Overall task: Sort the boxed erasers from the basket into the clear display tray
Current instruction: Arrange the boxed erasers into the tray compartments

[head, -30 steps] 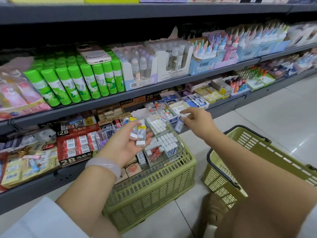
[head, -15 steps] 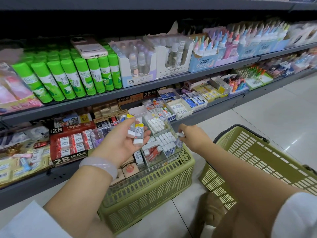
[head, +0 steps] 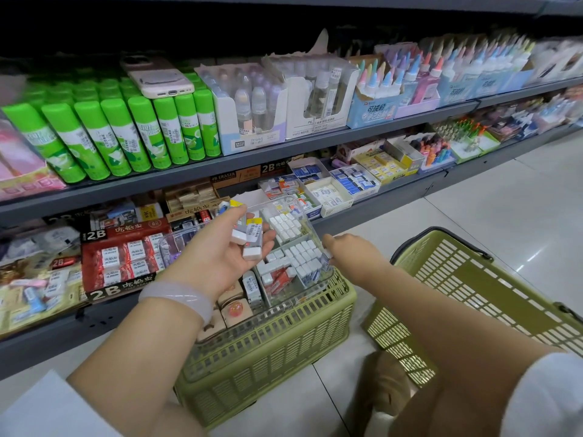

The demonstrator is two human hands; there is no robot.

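Palm up over the clear tray [head: 310, 228], which sits on a green basket [head: 271, 348], the left hand [head: 220, 257] cradles several boxed erasers [head: 254, 239] in curled fingers, while the right hand [head: 350, 250] pinches one eraser at the tray's right edge.

Grey metal shelves [head: 239, 154] run along a shop aisle, stocked with green glue sticks [head: 132, 134], boxed liquid-glue bottles [head: 378, 89] and red cartons marked 2B [head: 123, 253]. A pink phone [head: 157, 77] lies on the glue sticks. The pale tiled floor [head: 504, 197] shines with reflected light.
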